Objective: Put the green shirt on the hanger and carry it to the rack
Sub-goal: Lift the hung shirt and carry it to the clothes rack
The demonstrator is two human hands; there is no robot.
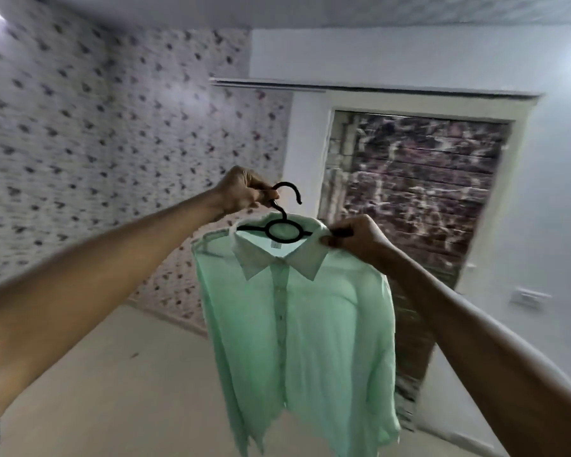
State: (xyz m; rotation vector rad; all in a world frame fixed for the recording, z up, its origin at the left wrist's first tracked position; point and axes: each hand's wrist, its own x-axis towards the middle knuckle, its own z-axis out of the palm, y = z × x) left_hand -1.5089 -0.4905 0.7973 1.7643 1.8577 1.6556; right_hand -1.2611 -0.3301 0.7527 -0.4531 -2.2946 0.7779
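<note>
The green shirt [297, 324] hangs on the black hanger [284, 230], held up in the air before me, its collar round the hanger's ring and its buttoned front facing me. My left hand [241, 194] pinches the neck just below the hook; my right hand [353, 237] grips the hanger's right arm and the shirt's shoulder. Behind stand a patterned wall [80, 143], a dark doorway [419, 192] and pale floor [112, 374].

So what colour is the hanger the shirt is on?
Black. The hanger shows clearly against the green shirt in the head view.
</note>
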